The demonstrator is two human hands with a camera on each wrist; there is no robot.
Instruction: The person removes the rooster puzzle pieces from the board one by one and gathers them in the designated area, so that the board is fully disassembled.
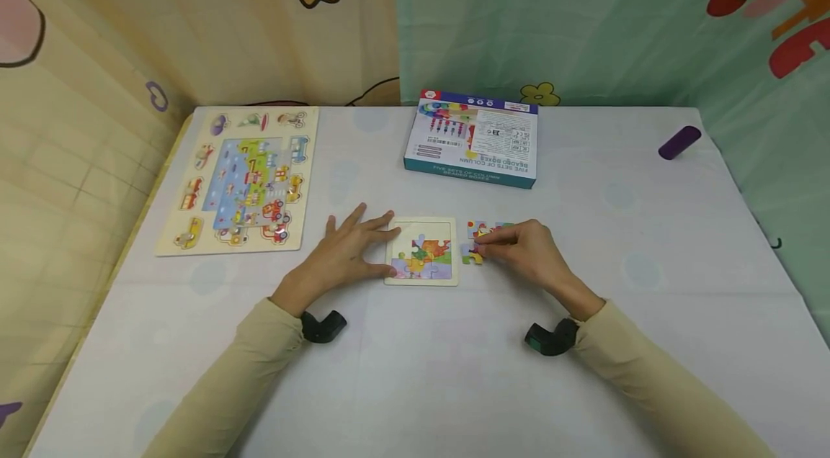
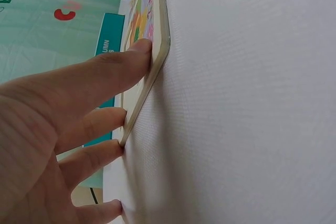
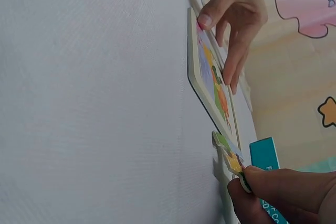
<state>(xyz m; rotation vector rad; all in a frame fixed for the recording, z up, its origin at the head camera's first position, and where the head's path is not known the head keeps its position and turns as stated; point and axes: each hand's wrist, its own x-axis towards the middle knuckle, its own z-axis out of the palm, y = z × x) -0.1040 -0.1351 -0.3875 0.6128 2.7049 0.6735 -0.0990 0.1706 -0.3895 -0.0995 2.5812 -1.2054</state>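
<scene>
A small square puzzle tray (image 1: 405,236) lies on the table, its lower and right parts filled with joined colourful pieces (image 1: 431,267). My left hand (image 1: 346,253) spreads its fingers at the tray's left side, with the thumb resting on the frame near the lower left corner. Just right of the tray, my right hand (image 1: 532,253) pinches a jigsaw piece (image 3: 232,160) between thumb and fingers. That piece is green and yellow and partly covered by the fingertips. More loose pieces (image 1: 477,227) lie beside and partly under this hand.
A larger vehicle puzzle board (image 1: 171,235) lies at the back left. Behind the tray is a flat bead-set box (image 1: 470,141). A dark purple cylinder (image 1: 679,142) lies at the far right. Printed curtains (image 1: 551,19) hang along the table's back edge.
</scene>
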